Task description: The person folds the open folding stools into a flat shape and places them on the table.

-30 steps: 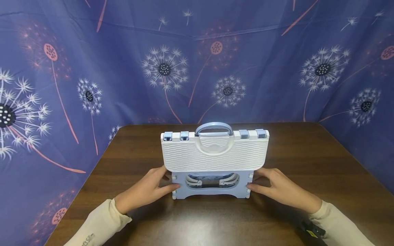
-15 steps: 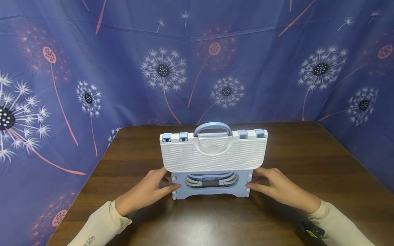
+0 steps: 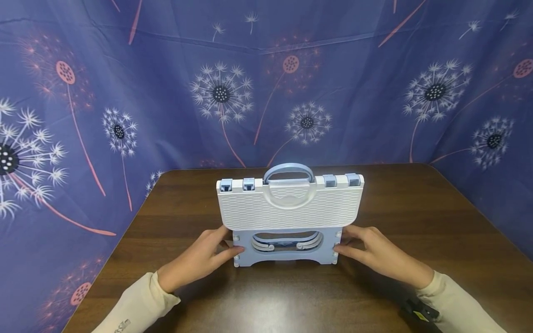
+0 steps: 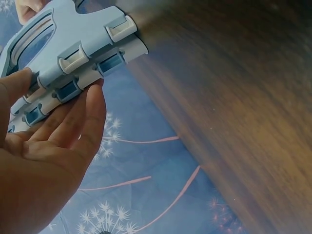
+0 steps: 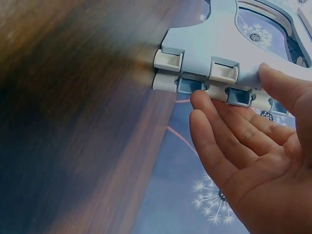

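A white and pale blue folding step stool (image 3: 287,212) stands upright in the middle of the head view, partly folded. Its woven-patterned white top panel hangs forward, with a blue carry handle above it. Below that shows a blue leg panel (image 3: 287,256) with an oval cutout. My left hand (image 3: 204,254) grips the left side of the legs, thumb on the front face and fingers behind the hinged edge. At the opposite edge my right hand (image 3: 374,254) holds the stool the same way. Both wrist views show fingers (image 4: 95,109) under the white and blue hinge joints.
A brown wooden table (image 3: 166,203) lies beneath the stool. Blue fabric with a dandelion print (image 3: 266,83) hangs behind and along both sides. A dark strap with a yellow mark (image 3: 420,312) sits at the right cuff.
The stool appears slightly higher in the head view than half a second ago. Both hands keep the same hold on its sides.
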A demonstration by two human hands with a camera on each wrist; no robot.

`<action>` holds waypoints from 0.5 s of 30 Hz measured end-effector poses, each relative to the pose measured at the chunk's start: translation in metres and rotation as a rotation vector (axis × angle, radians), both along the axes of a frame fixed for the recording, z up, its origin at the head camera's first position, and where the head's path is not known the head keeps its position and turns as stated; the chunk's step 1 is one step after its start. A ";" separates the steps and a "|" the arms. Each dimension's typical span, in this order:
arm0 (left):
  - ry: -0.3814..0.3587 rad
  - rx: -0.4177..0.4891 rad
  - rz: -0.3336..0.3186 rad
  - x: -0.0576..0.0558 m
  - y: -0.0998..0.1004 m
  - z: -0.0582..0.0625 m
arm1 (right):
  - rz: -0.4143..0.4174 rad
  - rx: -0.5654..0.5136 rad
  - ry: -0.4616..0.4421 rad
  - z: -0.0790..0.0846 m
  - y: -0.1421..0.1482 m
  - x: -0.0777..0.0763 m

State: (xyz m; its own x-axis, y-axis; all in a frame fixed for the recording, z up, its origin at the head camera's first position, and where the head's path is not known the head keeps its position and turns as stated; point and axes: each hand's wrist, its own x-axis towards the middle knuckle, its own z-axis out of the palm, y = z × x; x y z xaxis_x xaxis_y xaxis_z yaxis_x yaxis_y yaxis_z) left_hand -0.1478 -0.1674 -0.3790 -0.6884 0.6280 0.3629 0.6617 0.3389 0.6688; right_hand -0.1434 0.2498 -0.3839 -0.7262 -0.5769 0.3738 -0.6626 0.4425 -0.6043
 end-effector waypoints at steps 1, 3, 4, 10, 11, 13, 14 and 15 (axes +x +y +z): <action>0.004 -0.003 0.004 0.000 0.000 0.000 | -0.003 0.001 0.000 0.000 0.000 0.000; 0.014 -0.009 0.009 0.000 0.000 -0.001 | -0.012 0.005 0.004 0.001 -0.001 0.001; 0.019 -0.013 0.012 -0.001 0.000 -0.001 | -0.014 0.005 0.009 0.001 -0.001 0.001; 0.035 -0.024 0.015 0.000 0.001 -0.002 | -0.021 0.004 0.023 0.002 -0.002 0.001; 0.040 -0.024 0.016 0.000 0.001 -0.002 | -0.023 0.005 0.023 0.002 -0.002 0.001; 0.052 -0.027 0.021 -0.001 0.000 -0.003 | -0.024 0.004 0.024 0.002 -0.002 0.001; 0.059 -0.026 0.022 -0.001 0.000 -0.003 | -0.024 0.004 0.026 0.001 -0.002 0.001; 0.067 -0.027 0.024 -0.001 0.000 -0.004 | -0.023 0.002 0.026 0.001 -0.002 0.001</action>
State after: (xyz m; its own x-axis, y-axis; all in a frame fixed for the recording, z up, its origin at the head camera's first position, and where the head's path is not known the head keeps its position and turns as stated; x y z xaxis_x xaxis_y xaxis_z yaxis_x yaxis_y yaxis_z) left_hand -0.1487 -0.1669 -0.3827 -0.6784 0.6216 0.3917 0.6960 0.3727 0.6138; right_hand -0.1423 0.2481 -0.3828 -0.7294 -0.5608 0.3918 -0.6678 0.4594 -0.5857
